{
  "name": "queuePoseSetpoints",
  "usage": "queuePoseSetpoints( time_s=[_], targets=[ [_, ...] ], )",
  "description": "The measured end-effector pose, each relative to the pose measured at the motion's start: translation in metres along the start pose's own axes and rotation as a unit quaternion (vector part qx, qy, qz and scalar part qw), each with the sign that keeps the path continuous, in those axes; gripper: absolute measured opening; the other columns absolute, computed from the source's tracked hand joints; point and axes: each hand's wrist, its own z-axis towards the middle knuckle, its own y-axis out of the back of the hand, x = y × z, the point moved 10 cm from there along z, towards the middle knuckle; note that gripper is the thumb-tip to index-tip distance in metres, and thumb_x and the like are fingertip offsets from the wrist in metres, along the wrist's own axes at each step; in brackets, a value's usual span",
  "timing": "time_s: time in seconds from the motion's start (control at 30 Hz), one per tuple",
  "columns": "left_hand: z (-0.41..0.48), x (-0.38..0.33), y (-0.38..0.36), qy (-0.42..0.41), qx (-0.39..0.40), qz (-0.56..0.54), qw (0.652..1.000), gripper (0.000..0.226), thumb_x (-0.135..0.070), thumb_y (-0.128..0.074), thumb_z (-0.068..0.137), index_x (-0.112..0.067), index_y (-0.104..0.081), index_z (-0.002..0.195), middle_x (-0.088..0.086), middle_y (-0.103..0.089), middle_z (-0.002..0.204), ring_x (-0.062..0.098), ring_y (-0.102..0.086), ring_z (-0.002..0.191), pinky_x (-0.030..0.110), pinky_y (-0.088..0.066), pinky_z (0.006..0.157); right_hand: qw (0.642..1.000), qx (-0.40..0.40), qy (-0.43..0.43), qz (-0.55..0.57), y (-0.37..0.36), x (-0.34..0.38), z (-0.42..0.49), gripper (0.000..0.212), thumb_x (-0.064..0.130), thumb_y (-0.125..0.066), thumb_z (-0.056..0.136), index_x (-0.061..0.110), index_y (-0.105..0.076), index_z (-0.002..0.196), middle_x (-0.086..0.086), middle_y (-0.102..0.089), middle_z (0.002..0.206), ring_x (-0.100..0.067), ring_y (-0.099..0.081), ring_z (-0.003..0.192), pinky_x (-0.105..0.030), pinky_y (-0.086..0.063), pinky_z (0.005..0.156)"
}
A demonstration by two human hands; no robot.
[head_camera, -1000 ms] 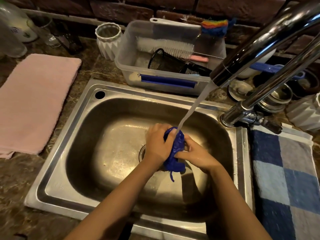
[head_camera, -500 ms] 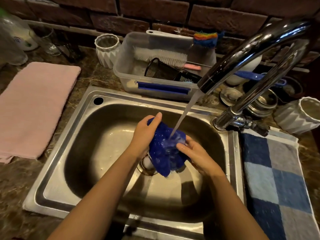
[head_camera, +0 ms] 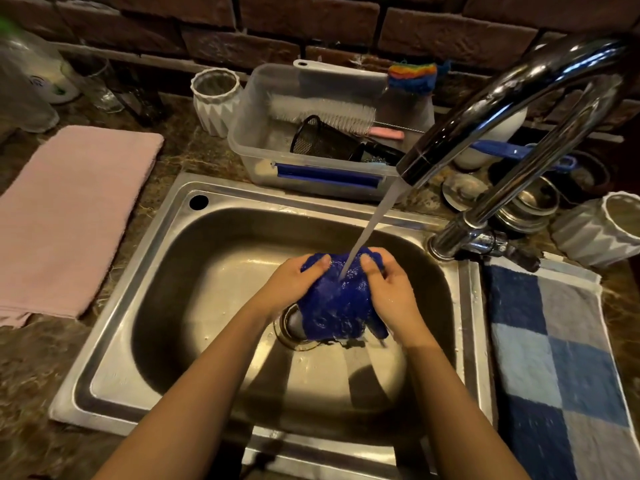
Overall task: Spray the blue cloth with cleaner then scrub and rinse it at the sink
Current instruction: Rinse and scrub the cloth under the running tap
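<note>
Home kitchen, steel sink (head_camera: 114,344), running faucet (head_camera: 491,109), brick backsplash (head_camera: 311,19), bottle brush (head_camera: 322,112)

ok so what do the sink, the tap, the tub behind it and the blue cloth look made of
Sink: likely stainless steel, brushed finish, dull grey sheen with soft reflections.
Tap: polished chromed metal, judging by mirror-like highlights.
Tub: translucent plastic, with cloudy see-through walls.
Blue cloth: seemingly a loose knit or mesh fabric, wet and glistening; fibre unclear.

I see the blue cloth (head_camera: 334,303), soaked and bunched, held up above the drain inside the steel sink (head_camera: 114,323), directly under the water stream (head_camera: 372,223).
</note>
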Motion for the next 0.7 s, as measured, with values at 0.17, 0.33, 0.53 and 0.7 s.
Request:
queuePoseSetpoints(
  time_s=[0.17,0.33,0.53,0.7],
  targets=[
    [-0.001,0.0,-0.013,-0.007,-0.096,-0.176,0.98,0.055,-0.057,-0.041,0.088,-0.01,-0.068,0.087,0.01,-0.07,0.075,0.021,-0.068,0.075,0.029,-0.055,0.068,0.996,-0.051,0.028,-0.061,-0.036,0.012,-0.01,0.036,0.06,-0.044,0.083,0.027,-0.055,0.077,0.001,-0.063,0.069,-0.006,-0.063,0.065,-0.016,-0.05,0.06],
    [-0.006,0.01,-0.031,0.006,-0.105,-0.249,0.963,0.044,-0.051,-0.038,0.092,-0.023,-0.068,0.077,-0.002,-0.066,0.06,0.012,-0.064,0.061,0.022,-0.05,0.058,0.978,-0.181,0.001,-0.1,-0.022,0.01,0.004,0.036,0.051,-0.039,0.091,0.024,-0.054,0.073,-0.002,-0.059,0.064,-0.02,-0.061,0.065,-0.043,-0.054,0.066],
    [-0.011,0.007,-0.026,-0.002,-0.124,-0.216,0.969,0.048,-0.054,-0.042,0.089,-0.012,-0.067,0.095,0.009,-0.07,0.082,0.021,-0.066,0.074,0.029,-0.055,0.07,0.987,-0.162,-0.021,-0.007,-0.014,-0.004,0.002,0.032,0.039,-0.042,0.095,0.021,-0.052,0.07,-0.003,-0.055,0.064,-0.02,-0.055,0.062,-0.039,-0.047,0.065],
    [-0.01,0.006,-0.023,-0.018,-0.145,-0.232,0.962,0.045,-0.046,-0.043,0.092,-0.013,-0.064,0.07,-0.005,-0.062,0.053,0.008,-0.061,0.055,0.021,-0.051,0.057,0.973,-0.195,-0.009,-0.127,-0.03,0.001,-0.019,0.037,0.056,-0.036,0.089,0.031,-0.047,0.064,0.008,-0.055,0.059,-0.006,-0.056,0.06,-0.018,-0.038,0.052]
  ],
)
